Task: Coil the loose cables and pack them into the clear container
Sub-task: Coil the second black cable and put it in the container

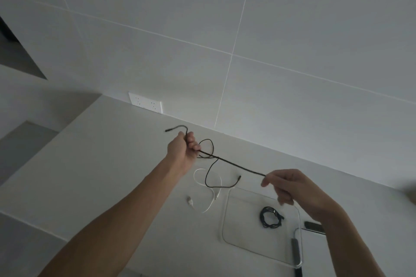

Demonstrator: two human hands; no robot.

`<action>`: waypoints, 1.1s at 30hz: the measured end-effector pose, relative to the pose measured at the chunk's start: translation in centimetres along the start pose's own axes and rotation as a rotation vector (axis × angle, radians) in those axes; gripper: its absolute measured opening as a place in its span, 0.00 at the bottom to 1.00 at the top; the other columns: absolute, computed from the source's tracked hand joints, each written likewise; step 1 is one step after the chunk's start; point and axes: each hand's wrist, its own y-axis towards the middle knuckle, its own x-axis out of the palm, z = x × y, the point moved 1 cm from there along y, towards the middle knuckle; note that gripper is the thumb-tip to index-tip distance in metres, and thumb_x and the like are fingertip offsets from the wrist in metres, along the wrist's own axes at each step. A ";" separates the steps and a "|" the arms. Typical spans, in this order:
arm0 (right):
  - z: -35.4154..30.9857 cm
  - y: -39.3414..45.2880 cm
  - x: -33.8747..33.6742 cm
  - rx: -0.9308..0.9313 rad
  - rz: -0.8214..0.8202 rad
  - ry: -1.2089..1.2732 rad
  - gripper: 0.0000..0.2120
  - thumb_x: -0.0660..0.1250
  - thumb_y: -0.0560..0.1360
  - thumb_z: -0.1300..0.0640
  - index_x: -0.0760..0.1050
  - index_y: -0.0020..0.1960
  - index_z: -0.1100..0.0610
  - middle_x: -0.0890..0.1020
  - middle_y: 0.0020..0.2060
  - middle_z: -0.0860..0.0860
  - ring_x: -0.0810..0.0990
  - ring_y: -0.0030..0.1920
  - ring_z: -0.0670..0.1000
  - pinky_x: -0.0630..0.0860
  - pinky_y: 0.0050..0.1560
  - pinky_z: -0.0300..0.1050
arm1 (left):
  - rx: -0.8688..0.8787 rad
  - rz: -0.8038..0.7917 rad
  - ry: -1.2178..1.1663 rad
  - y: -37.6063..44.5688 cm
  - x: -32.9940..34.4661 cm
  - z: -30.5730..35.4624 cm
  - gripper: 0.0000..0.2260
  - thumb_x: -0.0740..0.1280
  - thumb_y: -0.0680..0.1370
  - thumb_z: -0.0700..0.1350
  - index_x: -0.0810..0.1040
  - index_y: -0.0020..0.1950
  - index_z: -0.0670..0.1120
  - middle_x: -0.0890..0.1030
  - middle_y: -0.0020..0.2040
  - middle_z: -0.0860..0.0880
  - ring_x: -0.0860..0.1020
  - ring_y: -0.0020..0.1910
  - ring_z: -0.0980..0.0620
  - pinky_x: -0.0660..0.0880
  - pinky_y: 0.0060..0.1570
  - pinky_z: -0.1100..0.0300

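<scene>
Now the left hand (183, 149), in the middle of the frame, is curled tight round a black cable (234, 164), and one end pokes out above the fist. The cable runs down to the right, where the right hand (290, 186) pinches it with its fingertips. A loose loop hangs below, over a white cable (208, 186) lying on the counter (101, 175). At the lower right sits the clear container (227, 209), with a coiled black cable (270, 217) inside

Left grip (183, 149) fisted, raised; right grip (286, 186) pinching.
</scene>
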 end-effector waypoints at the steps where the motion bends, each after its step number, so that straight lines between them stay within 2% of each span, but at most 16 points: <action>1: 0.6 -0.3 -0.8 -0.006 0.064 0.072 0.13 0.63 0.84 0.59 0.85 0.52 0.63 0.63 0.26 0.51 0.62 0.27 0.49 0.72 0.34 0.44 | 0.007 0.012 0.003 0.2 -0.3 0.2 0.18 0.52 0.87 0.46 0.71 0.42 0.42 0.67 0.27 0.51 0.63 0.20 0.55 0.64 0.21 0.65; 4: 2.4 -1.0 -3.1 -0.023 0.248 0.436 0.12 0.60 0.83 0.63 0.81 0.58 0.65 0.64 0.28 0.50 0.61 0.25 0.47 0.68 0.28 0.40 | 0.025 0.028 0.035 0.6 -0.9 0.5 0.17 0.52 0.87 0.47 0.73 0.44 0.42 0.64 0.29 0.51 0.61 0.20 0.56 0.62 0.20 0.64; 8: 4.5 -1.9 -4.3 -0.127 0.261 0.951 0.13 0.58 0.81 0.62 0.80 0.45 0.56 0.74 0.35 0.51 0.70 0.24 0.45 0.76 0.30 0.38 | 0.052 0.051 0.088 0.4 -0.9 -0.5 0.16 0.51 0.87 0.48 0.73 0.48 0.43 0.63 0.32 0.50 0.61 0.23 0.55 0.63 0.21 0.63; 9: 5.2 -2.0 -4.5 -0.183 0.188 1.077 0.15 0.56 0.80 0.62 0.83 0.47 0.58 0.80 0.40 0.52 0.76 0.28 0.46 0.80 0.35 0.38 | 0.052 0.057 0.096 0.4 -0.8 -0.8 0.16 0.51 0.87 0.47 0.73 0.48 0.43 0.64 0.33 0.50 0.61 0.24 0.54 0.64 0.22 0.63; 11: 5.9 -2.2 -4.3 -0.303 0.008 1.281 0.23 0.47 0.84 0.62 0.79 0.64 0.66 0.83 0.61 0.59 0.85 0.55 0.51 0.77 0.64 0.44 | 0.055 0.067 0.116 0.4 -0.7 -1.3 0.15 0.52 0.87 0.46 0.74 0.48 0.42 0.64 0.34 0.49 0.62 0.26 0.54 0.66 0.24 0.62; 12: 6.0 -2.3 -4.7 -0.353 0.096 1.256 0.26 0.42 0.86 0.60 0.73 0.71 0.67 0.78 0.70 0.60 0.79 0.68 0.52 0.66 0.76 0.46 | 0.059 0.070 0.152 0.3 -0.7 -1.6 0.13 0.53 0.87 0.44 0.74 0.49 0.42 0.65 0.34 0.49 0.62 0.26 0.54 0.66 0.25 0.62; 13: 5.5 -2.8 -4.6 -0.351 0.216 1.214 0.25 0.43 0.87 0.57 0.72 0.71 0.67 0.77 0.72 0.59 0.76 0.72 0.52 0.61 0.79 0.48 | 0.067 0.064 0.212 0.2 -0.6 -1.8 0.10 0.55 0.86 0.43 0.74 0.50 0.43 0.66 0.34 0.49 0.62 0.25 0.54 0.66 0.25 0.62; 14: 5.2 -2.4 -4.1 -0.389 0.190 1.201 0.21 0.50 0.87 0.56 0.77 0.66 0.65 0.82 0.65 0.57 0.81 0.66 0.50 0.66 0.76 0.48 | 0.081 0.048 0.298 -0.1 -0.4 -2.0 0.07 0.57 0.85 0.41 0.74 0.52 0.44 0.67 0.34 0.48 0.62 0.24 0.54 0.65 0.24 0.62; 16: 3.7 -1.7 -3.1 -0.308 0.155 1.163 0.11 0.66 0.81 0.52 0.83 0.48 0.56 0.85 0.40 0.50 0.84 0.40 0.47 0.81 0.55 0.45 | 0.110 -0.013 0.531 -0.8 0.1 -2.7 0.08 0.58 0.84 0.39 0.74 0.56 0.49 0.71 0.33 0.48 0.64 0.23 0.54 0.65 0.23 0.62; 17: 2.9 -1.2 -2.5 -0.270 0.199 1.081 0.12 0.66 0.80 0.49 0.81 0.42 0.54 0.80 0.34 0.48 0.80 0.35 0.48 0.82 0.50 0.45 | 0.117 -0.055 0.651 -1.2 0.5 -3.0 0.10 0.58 0.83 0.39 0.75 0.58 0.50 0.74 0.33 0.47 0.66 0.24 0.53 0.67 0.24 0.62; 19: 1.4 -0.4 -1.0 -0.186 0.215 0.994 0.20 0.58 0.84 0.48 0.75 0.37 0.54 0.76 0.34 0.50 0.78 0.35 0.51 0.82 0.53 0.51 | 0.099 -0.155 0.824 -2.0 1.5 -4.0 0.11 0.59 0.82 0.38 0.78 0.60 0.46 0.78 0.35 0.46 0.72 0.28 0.51 0.73 0.28 0.59; 23: -1.0 -0.2 1.5 -0.045 0.197 0.657 0.17 0.57 0.86 0.53 0.75 0.44 0.61 0.74 0.33 0.55 0.67 0.23 0.51 0.78 0.33 0.48 | 0.059 -0.235 0.949 -3.1 3.2 -5.7 0.13 0.58 0.79 0.34 0.82 0.52 0.40 0.81 0.41 0.44 0.75 0.32 0.52 0.71 0.32 0.60; 25: -1.2 -0.1 2.5 -0.001 0.200 0.318 0.14 0.61 0.85 0.54 0.79 0.52 0.63 0.79 0.35 0.57 0.67 0.21 0.51 0.73 0.28 0.45 | 0.072 -0.278 0.960 -3.9 4.2 -6.2 0.13 0.59 0.79 0.34 0.82 0.56 0.39 0.79 0.37 0.45 0.72 0.30 0.52 0.66 0.31 0.60; 27: -1.2 0.0 3.6 0.054 0.174 0.080 0.11 0.65 0.83 0.51 0.79 0.62 0.55 0.85 0.44 0.54 0.71 0.23 0.51 0.72 0.26 0.44 | 0.042 -0.349 0.861 -4.8 5.1 -6.5 0.12 0.59 0.82 0.40 0.78 0.63 0.42 0.75 0.31 0.46 0.68 0.29 0.52 0.63 0.32 0.58; 30: -1.4 0.0 5.5 0.042 0.112 0.000 0.17 0.70 0.79 0.47 0.75 0.68 0.43 0.82 0.58 0.45 0.75 0.26 0.51 0.77 0.30 0.44 | 0.071 -0.467 0.791 -6.0 6.4 -6.9 0.13 0.57 0.86 0.47 0.77 0.64 0.45 0.69 0.29 0.47 0.64 0.29 0.51 0.64 0.33 0.58; 33: -2.0 0.0 6.6 -0.094 0.187 0.089 0.11 0.67 0.81 0.51 0.78 0.62 0.52 0.86 0.46 0.42 0.73 0.25 0.51 0.78 0.31 0.48 | 0.051 -0.589 0.681 -7.4 7.7 -7.0 0.12 0.58 0.86 0.42 0.77 0.62 0.40 0.79 0.38 0.44 0.79 0.37 0.49 0.77 0.41 0.60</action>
